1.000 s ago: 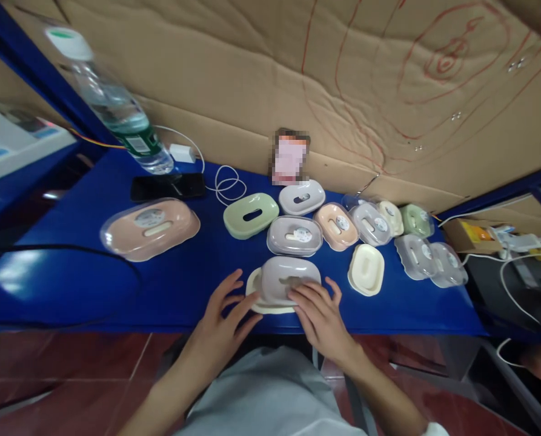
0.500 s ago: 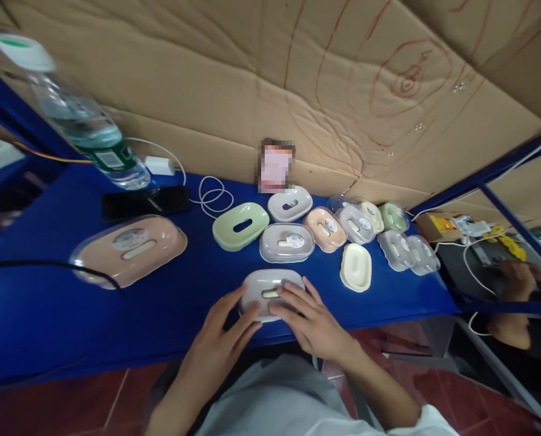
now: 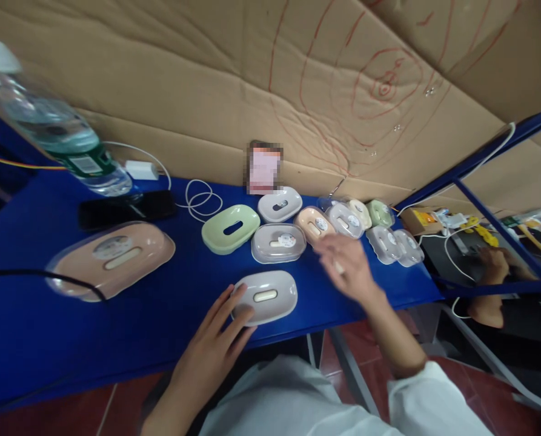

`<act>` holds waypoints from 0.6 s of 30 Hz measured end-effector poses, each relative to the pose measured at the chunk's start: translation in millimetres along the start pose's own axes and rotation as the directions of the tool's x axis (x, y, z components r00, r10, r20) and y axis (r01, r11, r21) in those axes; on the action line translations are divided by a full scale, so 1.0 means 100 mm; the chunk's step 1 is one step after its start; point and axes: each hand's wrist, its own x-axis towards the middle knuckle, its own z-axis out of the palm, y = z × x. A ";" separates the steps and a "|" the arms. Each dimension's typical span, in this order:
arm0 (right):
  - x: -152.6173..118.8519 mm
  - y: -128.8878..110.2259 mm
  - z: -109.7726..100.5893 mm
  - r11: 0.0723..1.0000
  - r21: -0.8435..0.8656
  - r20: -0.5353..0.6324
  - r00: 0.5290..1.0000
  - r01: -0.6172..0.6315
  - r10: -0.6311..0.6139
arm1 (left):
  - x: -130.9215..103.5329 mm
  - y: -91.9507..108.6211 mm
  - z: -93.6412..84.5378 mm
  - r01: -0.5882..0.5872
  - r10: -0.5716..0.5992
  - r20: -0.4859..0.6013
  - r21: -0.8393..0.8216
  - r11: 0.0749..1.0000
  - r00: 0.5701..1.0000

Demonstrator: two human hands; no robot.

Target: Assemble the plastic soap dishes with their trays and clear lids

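A light grey oval soap dish (image 3: 279, 309) with a cream strip in its central slot lies near the table's front edge. My left hand (image 3: 222, 321) rests on its left end, fingers stretched out and apart. Farther right, my right hand (image 3: 349, 266) is smeared by motion. It covers the place of a small cream tray, and a pale bit shows between the fingers; whether they grip it I cannot tell. Behind the grey dish are a green dish (image 3: 211, 233), a lidded grey dish (image 3: 261, 248), a pale grey dish (image 3: 292, 203) and a lidded peach dish (image 3: 309, 221).
Several lidded dishes (image 3: 383, 242) stand at the back right. On the left are a larger pink dish (image 3: 152, 257), a black phone (image 3: 125, 209), a water bottle (image 3: 88, 157) and a white cable (image 3: 202, 197). A co-worker's arm (image 3: 491, 297) shows beyond the frame at far right.
My right hand has left the grey soap dish and moved right, over the cream tray. My left hand stays on the grey dish. The whole view has shifted slightly.
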 end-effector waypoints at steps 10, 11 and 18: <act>1.24 1.47 0.21 0.763 -0.540 0.530 0.560 -0.357 0.637 | -0.01 0.01 0.05 0.046 -0.046 -0.001 0.006 0.999 0.999; 1.25 1.47 0.27 0.766 -0.536 0.546 0.546 -0.355 0.635 | -0.01 0.01 0.05 0.048 -0.048 -0.003 0.006 0.999 0.999; 1.23 1.46 0.39 0.845 -0.433 0.583 0.618 -0.314 0.528 | -0.01 0.02 0.04 0.035 -0.035 0.010 0.011 0.999 0.999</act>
